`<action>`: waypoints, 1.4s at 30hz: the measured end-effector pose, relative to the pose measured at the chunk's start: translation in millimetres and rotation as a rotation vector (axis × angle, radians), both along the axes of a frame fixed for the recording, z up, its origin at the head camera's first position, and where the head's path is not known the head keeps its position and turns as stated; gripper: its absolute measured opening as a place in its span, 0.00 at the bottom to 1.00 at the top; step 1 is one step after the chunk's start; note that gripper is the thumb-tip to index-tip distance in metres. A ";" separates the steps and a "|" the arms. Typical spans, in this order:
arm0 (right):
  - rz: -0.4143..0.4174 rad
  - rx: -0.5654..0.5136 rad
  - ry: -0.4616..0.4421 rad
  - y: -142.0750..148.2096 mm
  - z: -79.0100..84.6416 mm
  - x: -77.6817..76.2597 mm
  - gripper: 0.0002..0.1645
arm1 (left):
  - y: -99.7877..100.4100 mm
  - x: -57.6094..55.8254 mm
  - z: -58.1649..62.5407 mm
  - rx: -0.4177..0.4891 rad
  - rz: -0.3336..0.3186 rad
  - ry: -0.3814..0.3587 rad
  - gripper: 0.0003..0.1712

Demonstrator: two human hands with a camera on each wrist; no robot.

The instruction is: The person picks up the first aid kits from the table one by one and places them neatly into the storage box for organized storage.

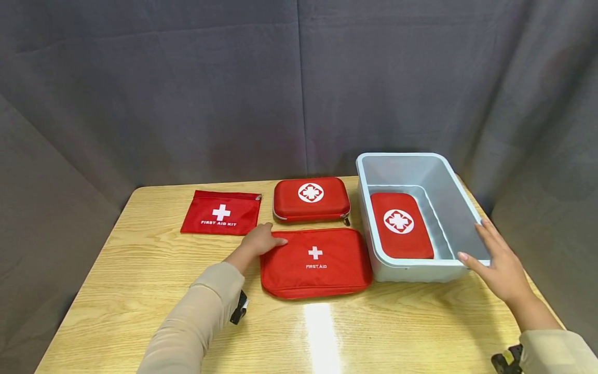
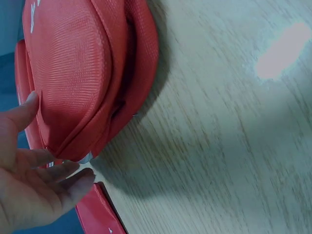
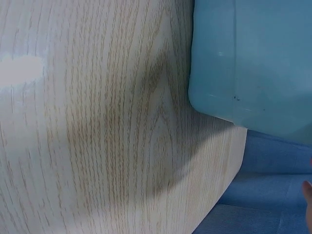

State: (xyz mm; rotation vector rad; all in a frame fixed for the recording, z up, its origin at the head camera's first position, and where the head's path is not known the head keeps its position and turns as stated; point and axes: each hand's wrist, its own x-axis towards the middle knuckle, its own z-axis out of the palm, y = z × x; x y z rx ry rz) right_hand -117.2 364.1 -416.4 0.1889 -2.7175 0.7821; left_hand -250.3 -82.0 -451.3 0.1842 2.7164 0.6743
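A flat red first aid pouch (image 1: 317, 265) with a white cross lies on the table, and its rounded front edge fills the upper left of the left wrist view. My left hand (image 1: 259, 240) pinches its left back corner, thumb on the top face and fingers at the edge. At the front right corner of a grey plastic bin (image 1: 411, 263) is my right hand (image 1: 503, 270), its thumb over the front rim and its extended fingers along the right rim. Inside the bin lies a red first aid case (image 1: 403, 236) with a round white emblem.
Behind the pouch sits another red zippered case (image 1: 310, 200). A small red first aid kit bag (image 1: 221, 213) lies at the back left. The wooden table (image 1: 140, 270) ends at a grey curtain (image 1: 210, 93) behind and on both sides.
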 end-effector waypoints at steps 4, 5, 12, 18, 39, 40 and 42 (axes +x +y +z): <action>0.009 -0.014 0.006 0.6 -0.1 0.0 0.42 | -2.0 1.8 1.8 -0.006 -0.005 -0.017 0.39; 0.010 -0.016 0.007 0.8 0.0 -0.1 0.42 | -2.2 2.2 2.3 -0.003 -0.009 -0.020 0.39; 0.004 -0.017 0.000 0.9 0.6 0.3 0.42 | -2.4 -3.6 -2.9 0.050 0.000 -0.038 0.36; 0.002 -0.026 0.001 0.3 0.4 0.4 0.41 | -21.6 -54.3 -97.2 0.136 -0.014 0.032 0.41; -0.005 -0.027 0.002 -1.3 0.3 -0.4 0.42 | -26.2 7.4 16.0 0.529 0.156 -0.545 0.10; -0.005 -0.027 0.003 -1.0 0.2 -0.3 0.42 | -28.4 4.5 12.6 0.530 0.133 -0.557 0.09; -0.005 -0.029 0.004 -0.4 0.1 0.2 0.42 | -32.8 -1.3 5.3 0.534 0.081 -0.581 0.09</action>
